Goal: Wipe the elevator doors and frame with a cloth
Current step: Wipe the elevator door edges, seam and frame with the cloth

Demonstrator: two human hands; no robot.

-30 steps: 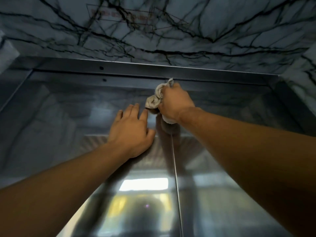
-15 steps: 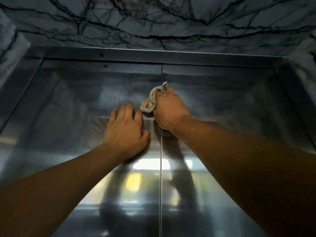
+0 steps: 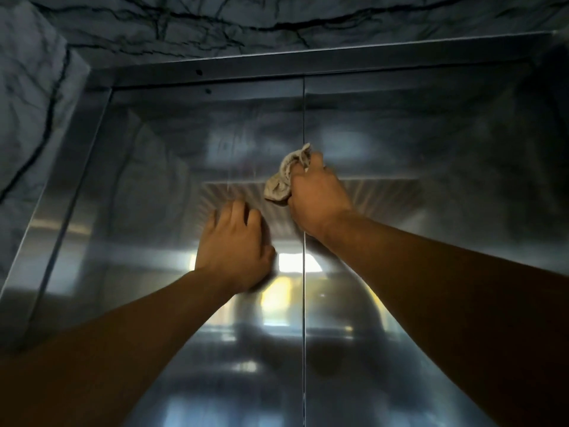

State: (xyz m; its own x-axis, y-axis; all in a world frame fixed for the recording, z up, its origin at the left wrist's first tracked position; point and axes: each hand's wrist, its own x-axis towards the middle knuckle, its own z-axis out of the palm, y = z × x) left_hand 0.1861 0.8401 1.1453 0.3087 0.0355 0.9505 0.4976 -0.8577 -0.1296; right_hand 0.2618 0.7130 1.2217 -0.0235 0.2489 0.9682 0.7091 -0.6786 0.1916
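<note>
1. The right hand (image 3: pixel 317 198) is closed in a fist around a crumpled beige cloth (image 3: pixel 284 177) and presses it against the steel elevator doors (image 3: pixel 431 211).
2. The cloth bulges out of the fist on its left and upper side, with 1 frayed corner sticking up above the knuckles. It sits right at the centre seam (image 3: pixel 304 303) where the 2 door panels meet, mostly on the left panel's side of the line.
3. The left hand (image 3: pixel 234 245) holds nothing. It lies flat, palm against the left door panel, fingers spread slightly and pointing up, just below and to the left of the cloth and apart from it.
4. Both bare forearms reach up from the bottom corners of the view, the right 1 crossing the right panel, the left 1 crossing the left panel.
5. The door panels are shut together and reflect blurred lights, yellow and white patches, below the hands.
6. A brushed steel frame (image 3: pixel 92 134) runs up the left side and across the top of the doors; 2 small dark holes show in the top bar.
7. Pale marble wall (image 3: pixel 27 87) with dark veins surrounds the frame on the left and above.
</note>
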